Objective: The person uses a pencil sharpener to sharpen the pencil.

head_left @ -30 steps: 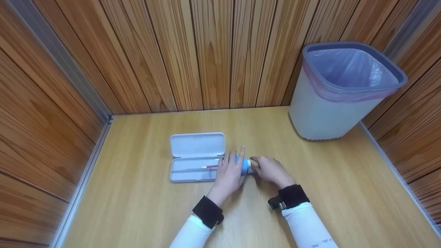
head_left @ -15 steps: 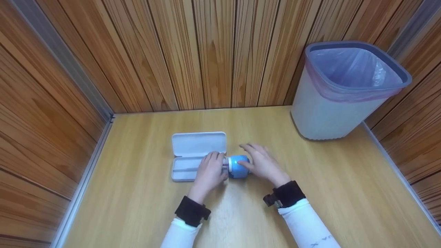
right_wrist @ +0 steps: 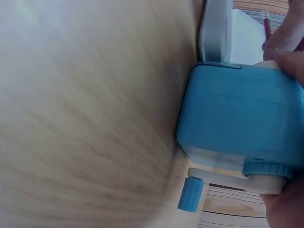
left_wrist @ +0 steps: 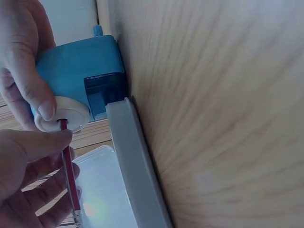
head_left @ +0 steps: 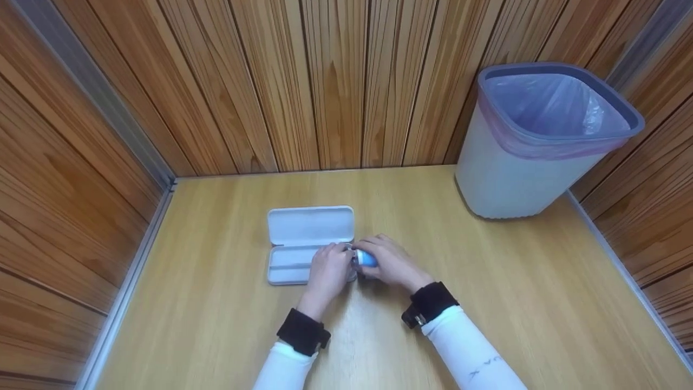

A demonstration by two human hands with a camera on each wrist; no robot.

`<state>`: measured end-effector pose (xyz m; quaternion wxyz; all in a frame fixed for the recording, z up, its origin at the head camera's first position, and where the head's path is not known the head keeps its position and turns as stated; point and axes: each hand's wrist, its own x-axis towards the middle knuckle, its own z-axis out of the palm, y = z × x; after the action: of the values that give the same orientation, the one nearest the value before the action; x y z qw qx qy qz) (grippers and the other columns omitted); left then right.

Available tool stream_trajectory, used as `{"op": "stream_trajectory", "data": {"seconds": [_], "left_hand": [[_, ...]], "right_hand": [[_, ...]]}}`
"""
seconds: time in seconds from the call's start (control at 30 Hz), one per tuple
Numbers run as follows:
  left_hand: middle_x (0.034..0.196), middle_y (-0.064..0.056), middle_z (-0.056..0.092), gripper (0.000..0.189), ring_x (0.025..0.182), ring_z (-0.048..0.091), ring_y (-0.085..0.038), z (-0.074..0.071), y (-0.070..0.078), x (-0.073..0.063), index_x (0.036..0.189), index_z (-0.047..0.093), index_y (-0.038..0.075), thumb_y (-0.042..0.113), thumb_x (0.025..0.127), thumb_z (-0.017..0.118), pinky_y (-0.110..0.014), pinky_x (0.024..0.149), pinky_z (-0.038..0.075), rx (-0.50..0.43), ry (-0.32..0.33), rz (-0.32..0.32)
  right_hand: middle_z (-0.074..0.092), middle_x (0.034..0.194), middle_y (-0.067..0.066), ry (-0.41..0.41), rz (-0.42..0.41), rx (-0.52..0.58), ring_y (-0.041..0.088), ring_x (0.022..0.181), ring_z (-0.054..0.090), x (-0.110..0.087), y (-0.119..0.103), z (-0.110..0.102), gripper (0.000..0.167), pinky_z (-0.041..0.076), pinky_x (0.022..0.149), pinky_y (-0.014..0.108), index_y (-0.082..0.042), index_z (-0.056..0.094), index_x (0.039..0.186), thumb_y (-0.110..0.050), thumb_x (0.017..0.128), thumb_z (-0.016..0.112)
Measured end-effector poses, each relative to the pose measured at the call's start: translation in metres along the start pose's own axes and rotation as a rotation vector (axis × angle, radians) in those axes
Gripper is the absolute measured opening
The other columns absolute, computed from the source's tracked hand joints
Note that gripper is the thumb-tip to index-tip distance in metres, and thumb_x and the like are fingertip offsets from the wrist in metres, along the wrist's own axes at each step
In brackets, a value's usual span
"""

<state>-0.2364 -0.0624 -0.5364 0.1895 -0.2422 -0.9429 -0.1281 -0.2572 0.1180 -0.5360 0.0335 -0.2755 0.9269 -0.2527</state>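
Note:
A blue pencil sharpener (left_wrist: 78, 59) with a white round front and a crank (right_wrist: 223, 179) stands on the table against the right end of a grey pencil case (head_left: 310, 226). My right hand (head_left: 391, 262) grips the sharpener's body, its fingers reaching to the white front. The fingers of my left hand (head_left: 329, 269) pinch a red pencil (left_wrist: 70, 173), whose tip is at the hole in the white front. How deep the tip sits cannot be seen. In the head view, my hands hide the pencil and much of the sharpener.
The pencil case lies open, its lid back towards the wall and its divided tray (head_left: 287, 259) partly under my left hand. A lined waste bin (head_left: 520, 179) stands at the back right. Wood-panelled walls (head_left: 335, 86) bound the table (head_left: 216, 325) at the back and sides.
My left hand has moved left with the pencil. The sharpener has been turned so its white front faces the pencil, and my right hand has closed round its body.

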Motion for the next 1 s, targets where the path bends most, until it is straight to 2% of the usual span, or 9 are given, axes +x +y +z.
{"op": "stream_trajectory", "data": {"seconds": [0.27, 0.43, 0.63, 0.83, 1.0], "left_hand": [[0.095, -0.006, 0.071, 0.018, 0.079, 0.064, -0.024, 0.002, -0.004, 0.001, 0.094, 0.078, 0.010, 0.008, 0.076, 0.079, -0.036, 0.067, 0.052, 0.037, -0.008, 0.041], [0.097, -0.006, 0.071, 0.021, 0.081, 0.064, -0.024, 0.001, -0.007, 0.001, 0.095, 0.077, 0.010, 0.003, 0.075, 0.077, -0.037, 0.069, 0.053, -0.003, -0.020, 0.031], [0.097, -0.006, 0.072, 0.019, 0.081, 0.065, -0.025, -0.001, -0.009, 0.001, 0.092, 0.077, 0.010, 0.004, 0.074, 0.079, -0.037, 0.069, 0.053, 0.006, -0.014, 0.053], [0.092, -0.005, 0.071, 0.014, 0.079, 0.066, -0.024, 0.001, -0.011, 0.003, 0.087, 0.077, 0.009, 0.000, 0.076, 0.076, -0.037, 0.070, 0.053, -0.023, -0.019, 0.058], [0.095, -0.007, 0.072, 0.019, 0.083, 0.067, -0.025, 0.001, -0.012, 0.005, 0.091, 0.078, 0.010, -0.003, 0.077, 0.073, -0.038, 0.075, 0.053, -0.054, -0.060, 0.052]], "right_hand": [[0.059, 0.132, 0.003, 0.013, 0.016, -0.032, 0.025, 0.114, 0.051, 0.003, -0.005, 0.003, 0.057, 0.044, 0.094, 0.043, -0.015, 0.057, 0.138, -0.030, 0.085, 0.074], [0.059, 0.132, 0.003, 0.034, 0.009, -0.046, 0.027, 0.115, 0.051, 0.004, -0.008, 0.006, 0.056, 0.042, 0.094, 0.044, -0.015, 0.058, 0.136, -0.030, 0.084, 0.074], [0.059, 0.132, 0.003, 0.052, 0.013, -0.061, 0.027, 0.115, 0.051, 0.004, -0.009, 0.008, 0.056, 0.042, 0.095, 0.044, -0.015, 0.059, 0.135, -0.032, 0.083, 0.074], [0.062, 0.125, 0.004, 0.095, -0.008, -0.095, 0.026, 0.108, 0.053, 0.004, -0.010, 0.008, 0.052, 0.044, 0.090, 0.043, -0.012, 0.063, 0.130, -0.031, 0.082, 0.075], [0.062, 0.124, 0.005, 0.112, 0.011, -0.088, 0.026, 0.107, 0.053, 0.003, -0.009, 0.009, 0.053, 0.044, 0.090, 0.043, -0.011, 0.063, 0.129, -0.032, 0.081, 0.077]]}}
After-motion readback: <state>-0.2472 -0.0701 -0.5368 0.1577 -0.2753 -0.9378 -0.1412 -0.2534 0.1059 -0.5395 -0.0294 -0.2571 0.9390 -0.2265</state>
